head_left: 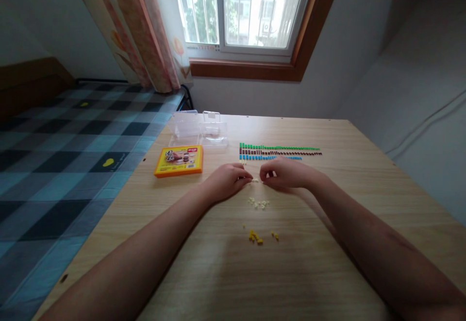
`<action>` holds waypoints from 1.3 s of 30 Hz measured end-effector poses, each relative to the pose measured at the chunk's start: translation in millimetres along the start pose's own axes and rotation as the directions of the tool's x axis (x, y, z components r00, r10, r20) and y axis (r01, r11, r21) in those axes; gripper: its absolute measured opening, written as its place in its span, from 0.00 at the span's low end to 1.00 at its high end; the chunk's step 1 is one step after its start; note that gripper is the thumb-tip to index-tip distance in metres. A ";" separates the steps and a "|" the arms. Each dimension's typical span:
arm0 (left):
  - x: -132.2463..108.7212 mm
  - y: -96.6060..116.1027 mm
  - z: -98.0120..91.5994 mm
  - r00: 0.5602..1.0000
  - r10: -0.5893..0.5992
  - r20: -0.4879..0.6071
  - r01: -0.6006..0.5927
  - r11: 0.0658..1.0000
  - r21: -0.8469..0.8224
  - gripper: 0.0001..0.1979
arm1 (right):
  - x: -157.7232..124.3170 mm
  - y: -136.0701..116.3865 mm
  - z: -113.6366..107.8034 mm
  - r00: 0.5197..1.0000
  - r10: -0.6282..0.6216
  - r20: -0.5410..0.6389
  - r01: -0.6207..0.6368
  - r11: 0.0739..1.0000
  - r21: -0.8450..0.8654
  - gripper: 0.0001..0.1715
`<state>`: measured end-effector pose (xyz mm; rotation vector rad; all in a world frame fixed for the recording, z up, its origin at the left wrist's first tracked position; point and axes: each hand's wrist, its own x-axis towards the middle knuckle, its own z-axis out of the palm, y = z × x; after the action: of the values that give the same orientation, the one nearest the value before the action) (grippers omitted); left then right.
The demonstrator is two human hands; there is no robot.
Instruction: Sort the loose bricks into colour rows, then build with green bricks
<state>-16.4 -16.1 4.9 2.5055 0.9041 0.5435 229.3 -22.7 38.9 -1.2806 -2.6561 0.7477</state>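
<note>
My left hand (230,179) rests over the table, fingertips drawn together at a few small cream pieces (255,180). Facing it from the other side is my right hand (286,172), its thumb and index finger pinched close to the same pieces. Whatever either pinch holds is too small to make out. Just beyond my hands run rows of tiny green (265,147), brown (267,152) and blue (262,158) pieces; my right hand partly covers the blue row. Nearer to me lie a loose cluster of cream pieces (259,204) and a scatter of yellow pieces (255,237).
An orange and yellow box (179,160) lies left of my hands on the wooden table (204,272). Behind it stand clear plastic cases (214,134) with raised lids. A bed with a checked cover (73,165) borders the table's left side; a window wall is beyond.
</note>
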 end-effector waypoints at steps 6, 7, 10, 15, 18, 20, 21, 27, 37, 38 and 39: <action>0.0 -1.3 -4.8 1.000 -0.013 0.006 0.013 0.997 -0.078 0.08 | 2.3 4.6 3.7 0.999 0.016 -0.049 -0.017 1.000 -0.013 0.10; -0.4 -1.3 -5.3 1.000 0.000 0.024 0.002 0.997 -0.074 0.08 | 2.9 5.4 4.1 0.998 0.021 -0.051 -0.021 1.000 -0.011 0.11; -1.8 -0.9 -6.2 0.998 0.017 0.058 -0.013 0.998 -0.064 0.08 | 3.7 6.8 4.0 0.998 0.014 -0.060 -0.014 1.000 0.000 0.12; -3.0 0.4 -6.2 0.994 0.045 0.103 -0.040 0.998 -0.048 0.08 | 2.3 7.4 2.7 0.999 0.013 -0.035 -0.014 1.000 -0.025 0.12; -3.3 1.7 -6.2 0.993 0.041 0.108 -0.040 0.999 -0.012 0.09 | 2.0 7.0 2.8 0.999 0.034 -0.013 -0.034 0.999 -0.037 0.11; -3.3 2.5 -6.2 0.993 0.040 0.107 -0.042 0.999 0.012 0.11 | 1.6 5.5 1.8 0.999 0.042 -0.009 -0.042 0.999 -0.027 0.10; -3.3 2.9 -6.3 0.993 0.041 0.109 -0.044 0.999 0.024 0.11 | 1.0 4.2 0.7 0.999 0.045 -0.003 -0.045 0.999 -0.016 0.09; -2.7 4.1 -6.0 0.994 0.011 0.108 -0.016 0.999 0.045 0.10 | -4.3 -10.7 -4.0 0.981 0.041 0.191 -0.044 0.999 0.014 0.11; -2.2 7.7 -9.2 0.992 0.001 0.123 -0.009 0.998 0.066 0.06 | -3.6 -16.7 1.7 0.964 0.025 0.265 -0.017 0.999 -0.030 0.11; -2.2 7.8 -9.4 0.993 0.006 0.121 -0.014 0.998 0.065 0.06 | -3.5 -16.6 1.3 0.963 0.027 0.267 -0.020 0.999 -0.028 0.11; -2.1 8.0 -9.6 0.993 0.009 0.120 -0.017 0.998 0.065 0.06 | -3.3 -16.4 1.0 0.964 0.030 0.266 -0.024 0.999 -0.026 0.09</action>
<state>-18.6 -20.7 16.5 2.5736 0.8737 0.3690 219.4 -34.2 46.1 -1.3078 -2.8659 0.9599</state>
